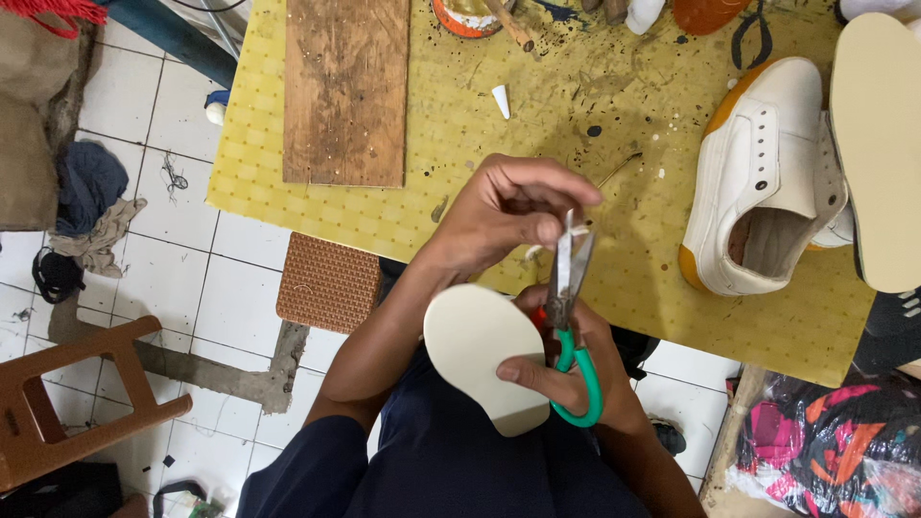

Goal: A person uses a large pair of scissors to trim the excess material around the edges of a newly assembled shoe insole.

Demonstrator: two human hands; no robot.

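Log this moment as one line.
left hand: pinching trimmed strip | right hand: green-handled scissors, cream insole | white shoe on yellow table

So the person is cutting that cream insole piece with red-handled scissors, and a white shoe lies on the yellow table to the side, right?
Not quite: the scissors have green handles, not red, as the head view shows. The rest holds: the right hand works them at the cream insole piece, the left hand pinches by the blades, and a white shoe lies on the yellow table.

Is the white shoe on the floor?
No, the white shoe lies on its side on the yellow table, right of the hands.
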